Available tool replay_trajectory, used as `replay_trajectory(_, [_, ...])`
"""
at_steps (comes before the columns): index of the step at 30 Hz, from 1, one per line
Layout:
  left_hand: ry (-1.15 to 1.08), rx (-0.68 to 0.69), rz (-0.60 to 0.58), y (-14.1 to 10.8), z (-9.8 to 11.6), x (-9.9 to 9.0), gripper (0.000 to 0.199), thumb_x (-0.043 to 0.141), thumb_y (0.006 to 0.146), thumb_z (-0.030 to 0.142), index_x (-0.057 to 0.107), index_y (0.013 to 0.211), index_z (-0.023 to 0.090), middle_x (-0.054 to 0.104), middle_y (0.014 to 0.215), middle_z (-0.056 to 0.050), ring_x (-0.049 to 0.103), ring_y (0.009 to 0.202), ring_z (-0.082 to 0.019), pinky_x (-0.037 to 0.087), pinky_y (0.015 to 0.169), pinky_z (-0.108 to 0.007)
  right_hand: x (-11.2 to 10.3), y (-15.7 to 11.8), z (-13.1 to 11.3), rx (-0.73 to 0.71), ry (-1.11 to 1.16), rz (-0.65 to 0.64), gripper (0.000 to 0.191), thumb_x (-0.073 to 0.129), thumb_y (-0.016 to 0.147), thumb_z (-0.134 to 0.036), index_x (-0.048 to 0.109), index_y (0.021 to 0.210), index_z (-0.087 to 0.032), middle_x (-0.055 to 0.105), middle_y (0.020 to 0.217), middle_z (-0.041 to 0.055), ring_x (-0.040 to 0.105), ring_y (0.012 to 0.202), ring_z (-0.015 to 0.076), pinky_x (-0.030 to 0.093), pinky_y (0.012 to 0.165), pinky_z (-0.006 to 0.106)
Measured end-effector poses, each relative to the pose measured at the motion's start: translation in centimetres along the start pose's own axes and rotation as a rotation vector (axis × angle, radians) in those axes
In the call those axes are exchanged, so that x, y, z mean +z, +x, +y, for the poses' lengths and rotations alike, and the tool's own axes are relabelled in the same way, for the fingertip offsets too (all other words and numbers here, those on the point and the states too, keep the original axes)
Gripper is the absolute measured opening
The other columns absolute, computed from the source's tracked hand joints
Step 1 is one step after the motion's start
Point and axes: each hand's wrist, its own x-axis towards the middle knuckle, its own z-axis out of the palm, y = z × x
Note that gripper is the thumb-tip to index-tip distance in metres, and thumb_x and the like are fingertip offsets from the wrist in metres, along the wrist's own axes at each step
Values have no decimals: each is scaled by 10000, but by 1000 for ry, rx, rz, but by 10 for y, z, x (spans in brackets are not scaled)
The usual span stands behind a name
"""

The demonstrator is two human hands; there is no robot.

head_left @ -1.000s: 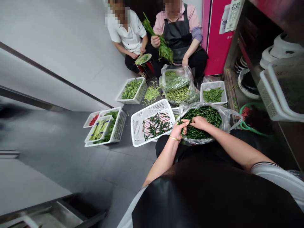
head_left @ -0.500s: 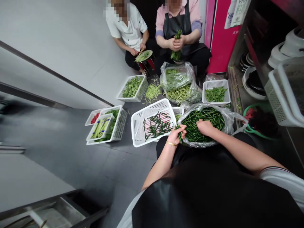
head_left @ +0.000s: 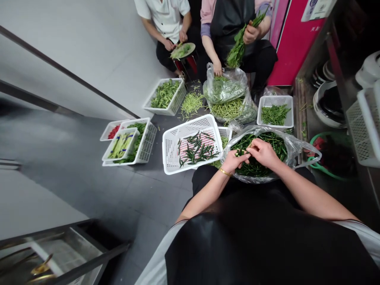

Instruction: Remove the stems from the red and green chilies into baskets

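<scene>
Over a clear plastic bag (head_left: 292, 148) on my lap, my two hands are close together. My left hand (head_left: 233, 161) is closed round a few green chili peppers (head_left: 239, 152), their ends poking out above the fingers. The fingers of my right hand (head_left: 263, 152) are pinched beside my left fingertips; what they hold is too small to make out. Many dark green peppers (head_left: 274, 142) fill the bag. Left of it, a white perforated basket (head_left: 171, 152) holds scattered peppers (head_left: 199, 151).
Two people sit opposite, one (head_left: 169, 19) at a small stool, the other (head_left: 234, 23) holding leafy greens (head_left: 237, 49). Baskets of vegetables (head_left: 178, 99) stand on the floor. At the right are a green basin (head_left: 319, 166) and a shelf; a metal rack (head_left: 97, 259) is lower left.
My right hand has come out of the pepper pile to meet my left hand, which moved right over the bag. The person opposite lowered one hand to a bag and moved the greens aside.
</scene>
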Motion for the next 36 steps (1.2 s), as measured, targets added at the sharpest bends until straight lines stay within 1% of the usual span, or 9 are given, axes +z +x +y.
replay_trajectory(3, [-154,-46,64,-6,2,-15,360,816,595,382,584,721,137,626,555,-13,424,384,-58,242,364,-198,9,-3,10,25,-223,75,141,504,902,-285,570,812,-200,634,880,71,590,806,190,457,759,307])
replay_trajectory(8, [-254,-20,191,-14,3,-43,353,818,526,340,544,645,152,561,522,16,408,407,-59,247,378,-202,36,-4,17,79,-633,-458,276,511,939,-326,599,1176,-216,589,1185,107,643,902,207,461,758,300])
replay_trajectory(12, [66,63,243,-8,-2,-42,309,849,542,310,615,675,156,568,563,18,438,478,-81,322,466,-222,40,3,10,7,-772,-589,324,413,982,-369,626,1160,-202,603,1158,126,649,912,221,449,729,292])
replay_trajectory(17, [431,237,242,20,-16,-25,208,847,537,211,685,665,185,619,637,-7,511,644,-144,388,615,-247,7,10,1,-37,-799,-526,373,359,994,-401,651,1102,-196,625,1119,125,633,874,213,429,698,284])
replay_trajectory(20, [457,230,142,33,-11,-18,187,800,624,284,655,621,166,542,553,27,438,572,-110,359,581,-232,-13,12,-1,-62,-767,-496,354,363,991,-343,655,1024,-145,638,1058,149,619,862,218,417,702,287])
replay_trajectory(24, [473,196,-254,29,21,-26,288,790,648,387,701,724,124,562,595,25,440,567,-94,361,572,-224,-35,13,-3,-221,-387,-586,326,400,976,-358,619,833,-163,636,881,90,586,796,180,415,731,275])
replay_trajectory(29, [598,67,-614,3,44,-37,280,784,651,383,704,708,121,568,594,10,458,554,-96,355,554,-222,-34,0,-16,-134,35,-940,341,438,941,-437,583,768,-182,555,685,-16,512,591,112,400,602,238])
replay_trajectory(33, [645,47,-599,-22,30,-43,211,810,620,309,673,628,148,531,533,17,426,514,-84,321,507,-212,-23,-13,-23,107,-68,-1329,256,492,915,-343,642,790,-179,618,727,2,551,552,117,429,560,245])
replay_trajectory(36, [403,7,-456,-39,13,-51,284,838,594,337,700,753,146,584,629,-6,452,521,-84,329,484,-209,-18,-8,-21,168,-579,-981,231,517,918,-320,685,933,-163,672,949,117,650,790,220,486,688,314])
